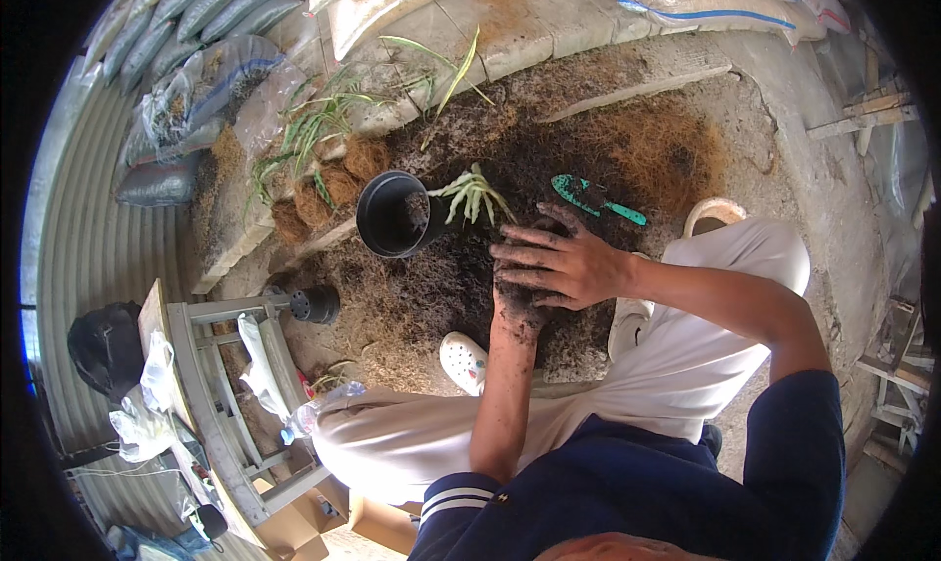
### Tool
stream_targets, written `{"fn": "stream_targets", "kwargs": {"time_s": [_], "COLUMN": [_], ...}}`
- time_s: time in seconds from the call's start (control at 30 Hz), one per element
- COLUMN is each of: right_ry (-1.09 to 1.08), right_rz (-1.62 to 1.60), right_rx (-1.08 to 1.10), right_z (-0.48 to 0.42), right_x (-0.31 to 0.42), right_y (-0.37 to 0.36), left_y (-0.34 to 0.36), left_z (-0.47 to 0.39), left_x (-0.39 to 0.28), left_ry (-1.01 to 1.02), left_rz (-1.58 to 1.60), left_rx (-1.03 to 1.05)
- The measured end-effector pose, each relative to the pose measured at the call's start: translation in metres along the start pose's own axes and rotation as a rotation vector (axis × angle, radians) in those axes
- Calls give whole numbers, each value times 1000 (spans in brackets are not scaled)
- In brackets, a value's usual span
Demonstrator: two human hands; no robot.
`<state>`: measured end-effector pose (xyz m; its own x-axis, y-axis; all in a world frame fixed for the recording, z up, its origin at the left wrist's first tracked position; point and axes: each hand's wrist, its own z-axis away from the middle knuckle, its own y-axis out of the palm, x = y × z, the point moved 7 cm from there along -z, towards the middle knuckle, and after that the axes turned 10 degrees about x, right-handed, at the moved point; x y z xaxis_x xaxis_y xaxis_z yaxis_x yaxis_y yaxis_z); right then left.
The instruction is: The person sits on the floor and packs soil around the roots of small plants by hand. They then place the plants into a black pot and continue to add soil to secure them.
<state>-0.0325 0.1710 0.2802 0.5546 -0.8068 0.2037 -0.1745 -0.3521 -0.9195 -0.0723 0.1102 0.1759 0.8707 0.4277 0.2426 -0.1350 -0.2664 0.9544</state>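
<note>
My soil-covered left hand [519, 301] is largely hidden beneath my right hand [562, 261]. Between them is a dark soil clump [553, 227], cupped by both palms. The right fingers lie across the left hand, with the thumb along the clump's far side. A small plant with pale green, drooping leaves [474, 193] leans out just beyond the fingers; its base is hard to see, so I cannot tell if it is rooted in the clump. Left of the plant a black plastic pot [393, 215] tilts on the soil. A green hand trowel [597, 199] lies beyond my right hand.
Coir-wrapped root balls [340, 185] with strappy leaves line the concrete edging. Loose coir fibre [662, 153] covers the ground at right. A smaller black pot [315, 304] lies by a wooden bench [220, 384] at left. Filled sacks [706, 2] are stacked at the back.
</note>
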Motion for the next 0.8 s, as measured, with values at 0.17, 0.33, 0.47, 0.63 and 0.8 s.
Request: {"fn": "stream_targets", "kwargs": {"time_s": [0.17, 0.33, 0.47, 0.63, 0.8], "right_ry": [-14, 50, 129, 422, 623], "right_rz": [62, 89, -94, -412, -760], "right_rx": [-62, 116, 58, -90, -133], "right_z": [14, 9, 4, 4, 9], "right_x": [-1, -2, -10, -22, -34], "right_y": [13, 28, 6, 2, 22], "left_y": [-4, -8, -2, 13, 36], "left_z": [-1, 2, 2, -5, -7], "left_x": [8, 0, -14, -42, -38], "left_ry": [-110, 45, 156, 268, 198], "left_rz": [80, -356, -400, -529, -571], "left_rx": [-23, -202, -359, -427, -334]}}
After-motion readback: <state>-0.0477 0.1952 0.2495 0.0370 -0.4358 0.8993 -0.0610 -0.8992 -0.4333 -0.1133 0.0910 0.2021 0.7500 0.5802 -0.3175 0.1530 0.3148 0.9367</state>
